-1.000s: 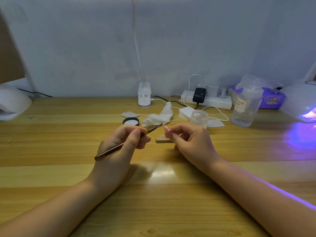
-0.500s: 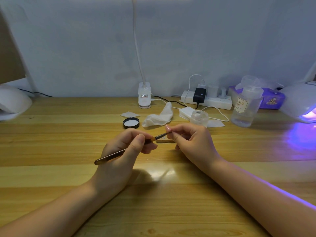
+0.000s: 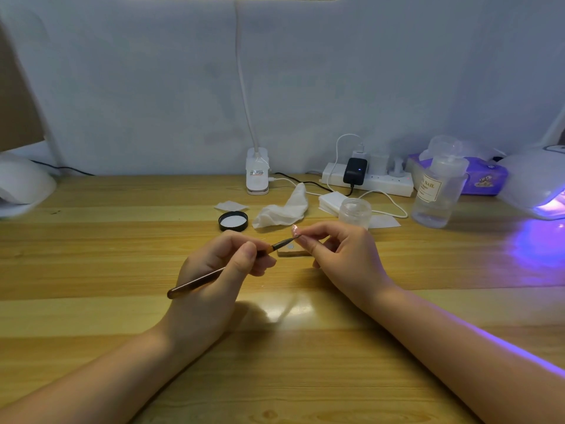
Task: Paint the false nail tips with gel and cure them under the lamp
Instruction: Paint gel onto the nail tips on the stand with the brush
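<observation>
Above the tabletop [image 3: 91, 270], left hand [image 3: 214, 270] pinches brush [image 3: 214, 273], right hand [image 3: 342, 258] pinches nail tip [image 3: 295, 230]; advise light, even strokes, wrists braced, before curing under UV lamp [image 3: 538, 185].

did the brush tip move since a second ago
Yes. The brush in the left hand has moved right, away from the black lid, and its tip now meets the nail tip pinched by the right hand.
</observation>
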